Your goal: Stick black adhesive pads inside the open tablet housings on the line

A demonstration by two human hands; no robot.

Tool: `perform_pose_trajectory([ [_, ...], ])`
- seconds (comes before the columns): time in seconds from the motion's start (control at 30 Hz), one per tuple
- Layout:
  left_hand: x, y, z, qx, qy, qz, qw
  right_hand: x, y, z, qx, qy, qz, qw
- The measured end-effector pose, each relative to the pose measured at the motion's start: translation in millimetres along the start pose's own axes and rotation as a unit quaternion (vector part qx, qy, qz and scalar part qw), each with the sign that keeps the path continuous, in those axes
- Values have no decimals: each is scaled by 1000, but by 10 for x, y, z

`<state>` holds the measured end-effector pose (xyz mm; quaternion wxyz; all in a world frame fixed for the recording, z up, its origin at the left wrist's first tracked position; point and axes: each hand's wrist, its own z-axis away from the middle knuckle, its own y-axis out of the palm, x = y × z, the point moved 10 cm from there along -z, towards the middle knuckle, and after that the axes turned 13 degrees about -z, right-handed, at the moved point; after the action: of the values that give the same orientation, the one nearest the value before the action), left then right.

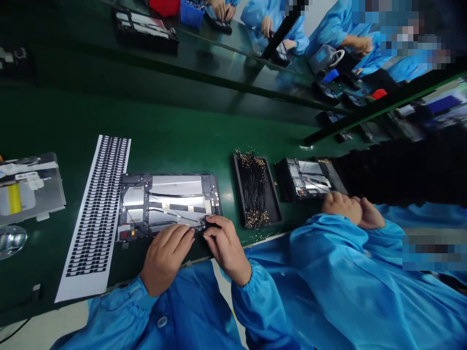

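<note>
An opened tablet back (171, 201) with silver plates and thin black cables lies on the green bench in front of me. My left hand (166, 257) rests on its near edge, fingers curled and pressed down on the frame. My right hand (226, 245) is beside it, fingertips pinched on a small dark part at the tablet's lower right corner. What the pinch holds is too small to name. Both sleeves are blue.
A long white sheet of black stickers (97, 214) lies left of the tablet. A black tray of thin gold-tipped cables (255, 194) sits to the right. Beyond it a co-worker's hands (352, 209) work on another tablet (308, 179). More people sit at the far bench (233, 43).
</note>
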<state>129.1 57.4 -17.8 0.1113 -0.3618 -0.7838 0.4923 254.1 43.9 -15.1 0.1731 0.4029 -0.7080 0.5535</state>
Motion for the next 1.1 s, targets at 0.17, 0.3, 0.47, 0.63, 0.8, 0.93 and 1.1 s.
perform_pose_trajectory([
  [0.17, -12, -23, 31, -14, 3, 9, 1000, -23, 90, -128, 32, -3, 37, 999],
  [0.3, -21, -24, 22, -17, 4, 1, 1000, -3, 105, -127, 32, -1, 47, 998],
  [0.47, -21, -2, 23, -8, 8, -3, 1000, 31, 97, -137, 21, 1, 57, 998],
  [0.63, -42, 33, 34, -1, 15, -17, 1000, 16, 111, -145, 25, 8, 57, 998],
  [0.8, -78, 92, 47, 23, 31, -54, 998, -44, 72, -98, 24, 2, 12, 1000],
  [0.93, -115, 86, 27, 25, 47, -73, 996, -145, -43, -15, -3, 21, -57, 998],
  [1.1, -96, 55, -7, 14, 27, -63, 998, -183, -59, 9, -12, 24, -58, 998],
])
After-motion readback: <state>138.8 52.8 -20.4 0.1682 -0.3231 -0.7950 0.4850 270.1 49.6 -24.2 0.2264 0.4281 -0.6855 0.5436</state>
